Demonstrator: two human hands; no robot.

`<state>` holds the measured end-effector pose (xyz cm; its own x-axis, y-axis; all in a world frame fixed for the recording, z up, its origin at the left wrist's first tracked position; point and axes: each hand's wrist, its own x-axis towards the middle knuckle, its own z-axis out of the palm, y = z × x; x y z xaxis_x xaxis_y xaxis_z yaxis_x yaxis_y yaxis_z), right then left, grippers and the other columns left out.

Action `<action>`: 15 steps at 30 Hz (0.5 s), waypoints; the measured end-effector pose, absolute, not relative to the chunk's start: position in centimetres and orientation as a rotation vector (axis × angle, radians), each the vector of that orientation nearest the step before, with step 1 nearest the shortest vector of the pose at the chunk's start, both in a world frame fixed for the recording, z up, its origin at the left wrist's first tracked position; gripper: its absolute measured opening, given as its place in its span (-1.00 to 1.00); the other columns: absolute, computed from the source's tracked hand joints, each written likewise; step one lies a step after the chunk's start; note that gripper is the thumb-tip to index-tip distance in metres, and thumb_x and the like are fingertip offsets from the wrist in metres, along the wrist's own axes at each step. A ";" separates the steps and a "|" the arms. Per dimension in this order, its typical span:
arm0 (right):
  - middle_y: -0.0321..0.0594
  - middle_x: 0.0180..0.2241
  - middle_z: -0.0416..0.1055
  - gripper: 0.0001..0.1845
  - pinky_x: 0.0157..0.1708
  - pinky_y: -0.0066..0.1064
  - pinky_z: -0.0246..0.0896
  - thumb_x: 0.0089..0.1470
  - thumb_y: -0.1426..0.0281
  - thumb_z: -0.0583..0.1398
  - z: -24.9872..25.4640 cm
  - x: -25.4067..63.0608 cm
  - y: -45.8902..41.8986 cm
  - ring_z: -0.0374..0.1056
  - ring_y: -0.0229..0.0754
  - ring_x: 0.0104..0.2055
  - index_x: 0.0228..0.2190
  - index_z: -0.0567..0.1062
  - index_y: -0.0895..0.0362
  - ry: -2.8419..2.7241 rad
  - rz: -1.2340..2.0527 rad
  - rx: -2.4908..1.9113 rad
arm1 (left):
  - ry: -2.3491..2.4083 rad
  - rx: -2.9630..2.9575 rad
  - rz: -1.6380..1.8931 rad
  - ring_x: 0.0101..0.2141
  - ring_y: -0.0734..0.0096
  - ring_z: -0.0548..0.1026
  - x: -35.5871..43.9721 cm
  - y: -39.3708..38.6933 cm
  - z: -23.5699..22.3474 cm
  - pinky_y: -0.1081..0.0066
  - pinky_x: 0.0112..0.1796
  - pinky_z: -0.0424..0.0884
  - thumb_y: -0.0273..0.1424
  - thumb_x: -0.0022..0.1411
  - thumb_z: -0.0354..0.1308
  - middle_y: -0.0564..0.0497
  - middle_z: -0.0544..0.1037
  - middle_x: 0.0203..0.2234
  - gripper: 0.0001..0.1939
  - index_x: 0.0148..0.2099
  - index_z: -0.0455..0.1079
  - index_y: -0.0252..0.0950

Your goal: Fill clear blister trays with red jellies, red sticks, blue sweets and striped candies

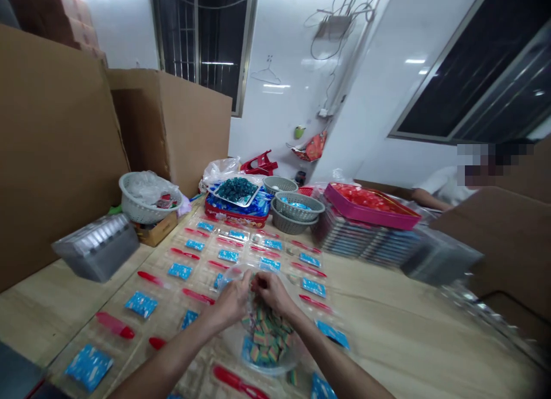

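Observation:
My left hand (pixel 231 300) and my right hand (pixel 270 291) meet above a round clear plastic bowl (pixel 262 359) holding rainbow-striped candy cubes (pixel 266 333). My left fingers pinch at the bowl's upper rim. My right fingers curl down over the candies, and whatever they touch is hidden. Around the bowl, on clear plastic trays (pixel 166 324), lie blue packets (pixel 89 367) and red plastic sticks (pixel 115 325) in rows.
Tall cardboard boxes (pixel 55 158) stand at the left, beside a stack of clear trays (pixel 97 247) and a white basket (pixel 148 198). Grey baskets (pixel 297 206) and a magenta tray (pixel 370 206) sit ahead on the wooden table (pixel 400 324). A co-worker's white sleeve (pixel 443 186) shows at the right.

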<state>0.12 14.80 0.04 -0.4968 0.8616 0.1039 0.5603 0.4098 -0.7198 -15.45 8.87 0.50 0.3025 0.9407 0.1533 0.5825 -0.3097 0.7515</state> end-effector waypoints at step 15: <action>-0.38 -0.65 0.26 -0.83 -0.52 -0.51 -0.13 -0.27 0.60 0.03 0.2 0.4 14.3 0.14 -0.33 -0.55 -0.63 0.38 0.18 -2.380 0.844 -1.038 | 1.425 2.062 0.773 -0.18 0.25 0.41 -14.7 10.1 -0.1 0.36 -0.25 0.34 -0.70 -0.24 -0.04 -0.02 0.42 -0.24 -0.34 0.00 0.09 -0.28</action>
<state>0.44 14.34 0.16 -0.6394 0.7590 0.1233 0.5116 0.5396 -0.6686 -14.74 10.14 -0.15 0.2861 0.9441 0.1635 0.6519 -0.3169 0.6889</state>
